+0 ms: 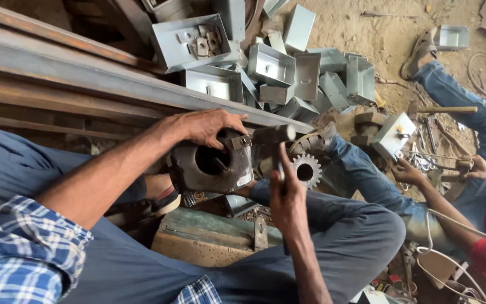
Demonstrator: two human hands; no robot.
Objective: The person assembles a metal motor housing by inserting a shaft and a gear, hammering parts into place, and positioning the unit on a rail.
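- Your left hand (208, 126) lies across the top of a heavy dark metal block (212, 164), fingers curled over its upper edge and clamped on it; the block is roughly square with a round hole through its middle, and it sits between your knees, just in front of a long rusty steel beam (85, 67)
- Your right hand (288, 197) is closed tight around the handle of a hammer (274, 135); the hammer head is level with the block's upper right corner, just beside it; whether the 2 touch cannot be told
- A toothed steel gear (306, 170) sits just right of the hammer handle, near your right hand
- Under the block is a worn wooden slab (209, 239) with greenish paint on top
- Behind the beam, a heap of grey sheet-metal boxes (288, 70) lies on sandy ground; some are open side up, some tipped over
- To your right another person in blue jeans sits on the ground; that person's hand (407, 171) is beside a small pale metal box (392, 134), well apart from your own hands
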